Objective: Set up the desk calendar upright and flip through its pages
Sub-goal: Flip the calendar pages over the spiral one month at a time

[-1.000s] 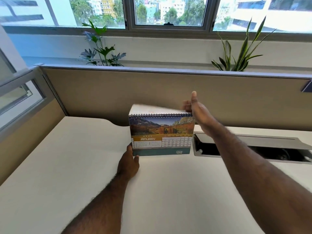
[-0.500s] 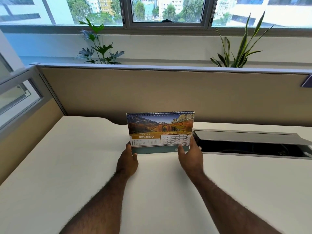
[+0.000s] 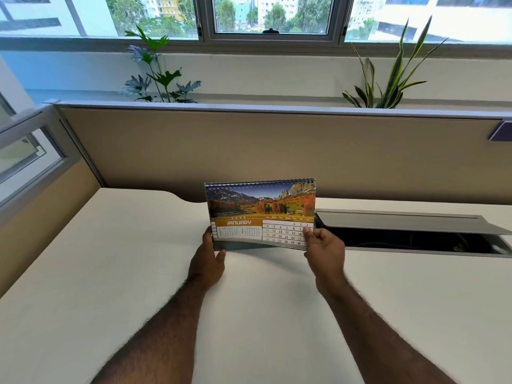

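One desk calendar (image 3: 260, 213) stands upright on the pale surface (image 3: 110, 273), showing January under a mountain photo. The left hand (image 3: 206, 261) grips its lower left corner; the right hand (image 3: 325, 249) pinches the front page's lower right corner, lifted slightly off the base. At three o'clock, one cable tray (image 3: 410, 231) lies open. Two potted plants (image 3: 159, 76) stand behind the partition (image 3: 277, 151).

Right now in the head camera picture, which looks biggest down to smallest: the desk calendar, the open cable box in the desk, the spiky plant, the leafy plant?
1. Cable box, widest.
2. Calendar.
3. Spiky plant and leafy plant: about alike, so unranked. Both stand farther off, so they may really be larger than they look.
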Action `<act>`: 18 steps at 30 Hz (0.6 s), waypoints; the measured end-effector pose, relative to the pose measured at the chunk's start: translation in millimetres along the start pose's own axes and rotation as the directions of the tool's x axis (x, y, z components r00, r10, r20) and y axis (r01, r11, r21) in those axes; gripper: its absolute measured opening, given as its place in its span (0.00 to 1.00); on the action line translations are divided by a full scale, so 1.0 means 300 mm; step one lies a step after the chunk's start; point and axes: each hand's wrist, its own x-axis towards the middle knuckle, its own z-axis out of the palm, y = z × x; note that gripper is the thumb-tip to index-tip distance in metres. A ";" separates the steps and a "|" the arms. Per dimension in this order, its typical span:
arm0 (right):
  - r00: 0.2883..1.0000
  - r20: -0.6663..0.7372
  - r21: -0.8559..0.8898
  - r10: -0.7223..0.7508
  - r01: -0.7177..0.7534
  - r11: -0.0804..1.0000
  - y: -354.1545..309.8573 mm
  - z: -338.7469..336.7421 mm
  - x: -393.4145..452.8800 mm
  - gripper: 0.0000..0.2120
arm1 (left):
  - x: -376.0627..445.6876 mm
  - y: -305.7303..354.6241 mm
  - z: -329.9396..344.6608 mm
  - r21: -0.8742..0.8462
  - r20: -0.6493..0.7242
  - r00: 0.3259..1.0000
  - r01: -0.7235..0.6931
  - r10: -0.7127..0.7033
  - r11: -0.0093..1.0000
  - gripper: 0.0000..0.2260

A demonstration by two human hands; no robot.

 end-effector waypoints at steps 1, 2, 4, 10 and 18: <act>0.995 0.059 0.124 0.084 -0.090 0.988 -0.026 -0.019 -0.003 0.09 | 0.001 -0.009 0.001 0.010 -0.002 1.000 -0.023 0.023 1.000 0.23; 0.977 0.139 0.267 0.164 -0.197 0.943 -0.056 -0.040 -0.008 0.09 | -0.002 -0.015 0.002 0.051 -0.008 0.997 -0.071 0.071 0.996 0.18; 0.916 0.338 0.501 0.216 -0.370 0.783 -0.119 -0.080 -0.019 0.09 | 0.000 -0.029 0.003 0.063 0.015 0.998 -0.059 0.058 0.996 0.17; 0.815 0.567 0.674 -0.119 -0.376 0.636 -0.342 -0.126 0.050 0.31 | 0.002 -0.011 -0.016 -0.064 0.027 0.999 0.034 -0.032 0.997 0.33; 0.873 0.417 0.117 -0.254 0.226 0.967 -0.460 -0.039 0.219 0.38 | 0.005 -0.014 -0.005 -0.063 0.026 0.999 0.032 -0.030 0.998 0.30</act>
